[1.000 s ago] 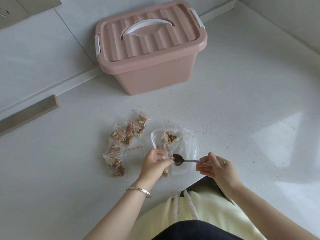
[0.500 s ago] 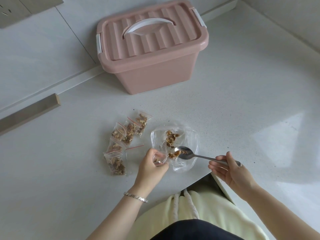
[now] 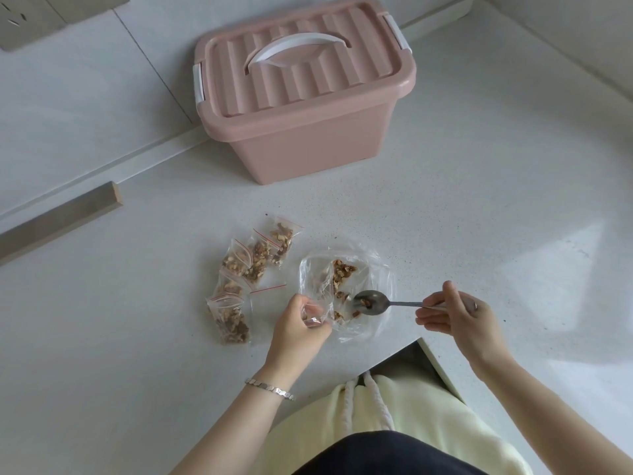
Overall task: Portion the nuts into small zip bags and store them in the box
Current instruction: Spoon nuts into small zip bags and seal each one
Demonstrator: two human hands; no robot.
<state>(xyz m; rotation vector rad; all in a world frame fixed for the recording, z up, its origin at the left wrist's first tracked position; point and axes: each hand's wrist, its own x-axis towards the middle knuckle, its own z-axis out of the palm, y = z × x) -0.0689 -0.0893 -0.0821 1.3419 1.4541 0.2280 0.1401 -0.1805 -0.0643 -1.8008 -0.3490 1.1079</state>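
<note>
We see the spoon [image 3: 371, 302] lying left-right, bowl pointing left w/ nuts over the big clear bag [image 3: 376, 269]; right hand [image 3: 452, 311] pinches its handle. Left hand [image 3: 298, 325] pinches a small zip bag [image 3: 313, 315] on the table [image 3: 479, 207].

No readable text, label, brand, number or sign appears anywhere in view. The pink storage box [image 3: 305, 94], the small zip bags of nuts [image 3: 251, 265] and the white countertop [image 3: 479, 200] carry no legible markings.
</note>
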